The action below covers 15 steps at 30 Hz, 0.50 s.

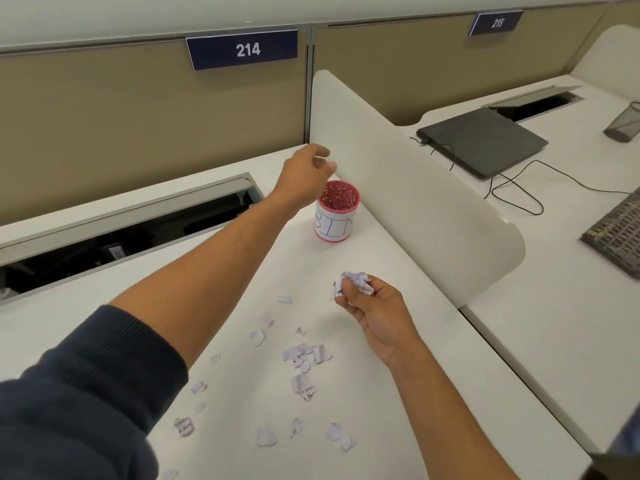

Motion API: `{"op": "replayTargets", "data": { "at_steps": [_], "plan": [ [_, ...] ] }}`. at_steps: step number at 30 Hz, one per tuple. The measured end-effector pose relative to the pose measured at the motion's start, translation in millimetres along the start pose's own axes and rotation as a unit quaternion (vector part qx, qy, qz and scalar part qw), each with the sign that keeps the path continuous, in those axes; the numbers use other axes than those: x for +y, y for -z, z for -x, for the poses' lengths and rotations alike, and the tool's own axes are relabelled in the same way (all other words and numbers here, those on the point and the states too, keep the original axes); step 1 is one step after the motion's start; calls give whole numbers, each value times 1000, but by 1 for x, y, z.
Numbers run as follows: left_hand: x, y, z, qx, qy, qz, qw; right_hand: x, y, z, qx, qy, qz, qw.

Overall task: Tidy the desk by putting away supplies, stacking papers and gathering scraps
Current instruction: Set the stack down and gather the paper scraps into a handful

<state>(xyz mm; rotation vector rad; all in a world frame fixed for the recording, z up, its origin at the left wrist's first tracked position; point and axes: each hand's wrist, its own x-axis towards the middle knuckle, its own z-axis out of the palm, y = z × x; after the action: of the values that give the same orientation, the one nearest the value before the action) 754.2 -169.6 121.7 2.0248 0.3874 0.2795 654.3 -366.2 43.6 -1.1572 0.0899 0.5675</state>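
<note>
- The desk [398, 358] is a smooth, matte white slab; a rounded white divider panel [398, 188] stands along its right edge.
- A small round bin [335, 211] stands upright at the far end of the desk, just beside the divider. It is pink with a patterned inside wall, and a white paper label wraps its side with blue hand-drawn letters.
- The left hand [306, 173] reaches out above the bin's rim on a bare forearm, with a dark ribbed knit sleeve [104, 393] pushed up near the elbow. Its fingers are loosely bent and blurred; I cannot tell whether this grip holds anything.
- The right hand [375, 308] hovers over the middle of the desk, nearer than the bin. Its grip is closed around a crumpled wad of paper [355, 284], pale and creased, which bulges out above the fingertips.
- Torn paper scraps [304, 355] lie scattered flat on the near half of the desk, small, ragged and curled at the edges. A few carry printed black text. They are thickest in a cluster below the right hand and thin out toward the left sleeve.
- A long rectangular cable slot [121, 233] with a raised grey metal flap is cut into the desk at left.
- Beige fabric partitions rise behind, bearing a dark blue sign [244, 49] that reads 214.
- On the neighbouring desk lie a flat dark closed laptop [485, 142] with thin black cables, and a wire mesh cup [625, 124].
</note>
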Motion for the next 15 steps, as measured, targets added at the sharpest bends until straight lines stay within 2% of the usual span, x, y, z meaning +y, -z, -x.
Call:
{"op": "replayTargets", "data": {
  "at_steps": [3,6,9,12,15],
  "plan": [
    [-24,8,29,72,-27,8,997,-11,-3,-9,17,23,18,999],
    [-69,11,67,85,-12,-70,994,-26,-7,-23,19,60,76,995],
    [-113,8,105,21,1,-158,987,-46,-12,-44,21,88,119,989],
    [-146,9,135,-59,-27,-220,973,-69,-20,-63,5,105,131,986],
    [-164,11,152,-76,-69,-245,964,-92,-26,-85,1,126,177,976]
  ]
}}
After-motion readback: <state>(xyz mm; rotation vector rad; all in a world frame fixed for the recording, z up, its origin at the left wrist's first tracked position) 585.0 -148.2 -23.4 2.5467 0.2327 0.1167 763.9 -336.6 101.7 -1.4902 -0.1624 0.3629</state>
